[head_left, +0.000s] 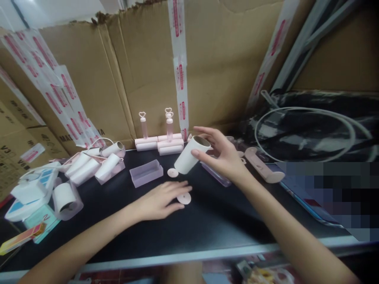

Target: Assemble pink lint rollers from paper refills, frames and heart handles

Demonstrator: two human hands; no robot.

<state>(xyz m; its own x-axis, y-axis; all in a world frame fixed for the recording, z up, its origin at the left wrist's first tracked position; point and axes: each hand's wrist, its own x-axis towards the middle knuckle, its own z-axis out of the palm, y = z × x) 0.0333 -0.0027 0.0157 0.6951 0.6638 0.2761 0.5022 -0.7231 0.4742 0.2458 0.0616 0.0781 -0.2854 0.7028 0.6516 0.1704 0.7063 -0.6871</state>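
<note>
Tilted above the dark table, a white paper roll (187,157) with a hollow core is held between the thumb and fingers of my right hand (220,156). My left hand (162,200) is low over the table, its fingers stretched out and its thumb apart. A pale pink disc (184,198) with a small centre hole shows between that thumb and fingers; whether they touch it I cannot tell. Just below the roll lies a second pink disc (173,172). Left of it sits an open translucent lilac box (146,173), and another lilac tray (216,174) is partly behind my right hand.
Several white rolls (85,169) are heaped at the left, near a teal box (42,221) and a yellow-orange box cutter (22,238). Pink roller pieces with heart-topped tubes (169,128) stand against the cardboard (148,71). A pink holder (262,165) and white cable (304,108) are at right.
</note>
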